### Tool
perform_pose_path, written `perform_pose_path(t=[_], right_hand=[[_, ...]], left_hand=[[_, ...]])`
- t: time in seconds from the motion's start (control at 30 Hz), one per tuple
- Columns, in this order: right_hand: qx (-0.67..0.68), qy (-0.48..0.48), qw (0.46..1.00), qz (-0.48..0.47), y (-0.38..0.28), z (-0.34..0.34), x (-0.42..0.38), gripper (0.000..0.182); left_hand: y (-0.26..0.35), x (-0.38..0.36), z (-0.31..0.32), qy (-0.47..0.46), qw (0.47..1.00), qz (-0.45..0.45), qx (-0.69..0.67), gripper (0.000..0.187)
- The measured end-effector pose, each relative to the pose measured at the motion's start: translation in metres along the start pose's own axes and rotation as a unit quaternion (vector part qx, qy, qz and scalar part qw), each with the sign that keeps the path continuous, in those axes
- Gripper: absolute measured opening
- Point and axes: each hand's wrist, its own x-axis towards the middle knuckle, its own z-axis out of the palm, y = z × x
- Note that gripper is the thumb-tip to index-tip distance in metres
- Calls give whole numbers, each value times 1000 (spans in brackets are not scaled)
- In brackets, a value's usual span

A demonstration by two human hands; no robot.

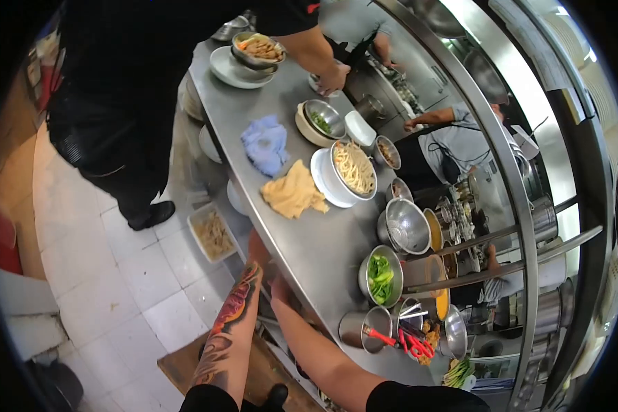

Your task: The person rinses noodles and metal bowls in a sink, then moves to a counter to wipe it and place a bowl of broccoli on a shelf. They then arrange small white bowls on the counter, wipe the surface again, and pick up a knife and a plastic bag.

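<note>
Both forearms reach forward to the near edge of the steel counter (288, 237). My left hand (258, 248) is at the counter's edge, its fingers hidden below it. Just to the right, my right hand (280, 290) also goes under the edge, and its fingers do not show. What either hand holds cannot be seen. Above them on the counter lie a yellow cloth (294, 190) and a blue cloth (265, 144). A bowl of noodles (353, 168) stands beside the yellow cloth. Nearer on the right is a metal bowl of green vegetables (380, 276).
A person in black (117, 89) stands at the far left end, a hand over the counter. Other people work beyond the metal shelf frame (518, 226). A tub of food (213, 232) sits low beside the counter. Red-handled tools (415, 345) stand at the right.
</note>
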Motion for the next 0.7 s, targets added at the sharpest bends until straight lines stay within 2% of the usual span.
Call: perform_pose_path(t=[0.03,0.07,0.13,0.17,0.3,0.37,0.4,0.47,0.5,0.57,0.6,0.67,0.7], right_hand=[[50,32,994,-94,5,12,7,47],[67,45,991,-109,8,16,13,47],[76,58,991,-91,5,13,20,47],[81,60,991,-83,5,10,22,47],[89,72,991,-65,3,1,29,47],[93,78,991,-58,1,0,26,47],[94,79,991,-56,1,-2,26,46],[98,85,990,-51,1,-3,25,46],[101,87,990,-50,1,-4,24,46],[104,90,989,-49,-1,-5,23,46],[103,91,989,-45,0,-6,23,46],[105,95,989,-43,-1,-6,22,46],[109,97,988,-42,-1,-6,24,46]], left_hand=[[-2,5,5,1,980,-108,-167,39],[61,7,-26,43,919,-248,-303,37],[33,11,-19,-2,974,-203,-98,39],[37,12,-24,-4,983,-183,4,38],[24,8,-18,47,978,-200,25,37],[14,6,-12,32,988,-118,91,33],[12,8,-9,33,988,-117,90,33],[6,13,-4,-38,966,-249,65,35],[2,13,-2,-38,966,-248,66,35],[-10,8,4,-44,971,-129,194,36],[-24,5,9,-44,971,-130,194,36],[-46,2,16,-1,994,-86,61,39],[-23,5,3,-2,995,-84,62,39]])
